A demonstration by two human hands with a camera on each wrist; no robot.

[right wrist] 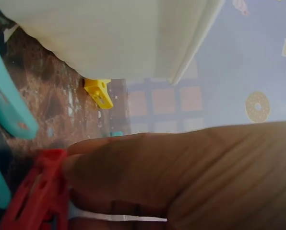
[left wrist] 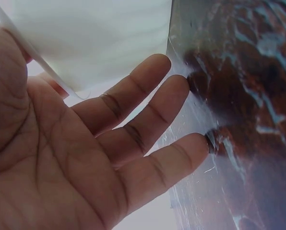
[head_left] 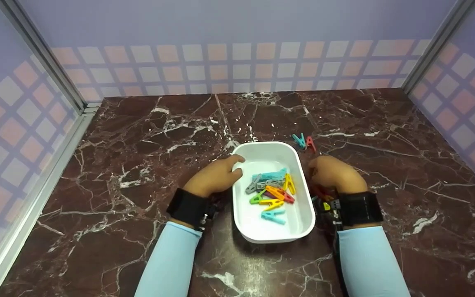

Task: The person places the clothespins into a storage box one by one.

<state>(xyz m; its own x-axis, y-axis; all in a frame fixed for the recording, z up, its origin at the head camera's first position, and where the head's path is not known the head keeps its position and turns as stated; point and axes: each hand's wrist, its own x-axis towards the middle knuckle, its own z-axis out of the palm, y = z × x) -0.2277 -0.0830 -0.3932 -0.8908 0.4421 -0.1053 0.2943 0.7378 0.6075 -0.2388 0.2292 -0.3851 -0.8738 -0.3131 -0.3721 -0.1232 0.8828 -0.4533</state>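
Observation:
A white plastic tub (head_left: 243,225) holds several clothespins in teal, grey, yellow, orange, green and red. My left hand (head_left: 215,175) holds the tub's left rim, thumb and index finger reaching over it. In the left wrist view its other fingers (left wrist: 157,160) stretch out below the rim, along the outer wall. On the tub's right side, my right hand (head_left: 336,173) pinches a red clothespin (right wrist: 42,191) between thumb and fingers, low over the table. Teal clothespins (right wrist: 8,103) show close beside it in the right wrist view.
Behind the tub's right corner lie a teal clothespin (head_left: 299,140) and a red clothespin (head_left: 310,144) on the dark marbled table (head_left: 138,231). A yellow clothespin (right wrist: 100,93) sits by the tub's outer wall. Patterned panels (head_left: 241,24) enclose the back and both sides.

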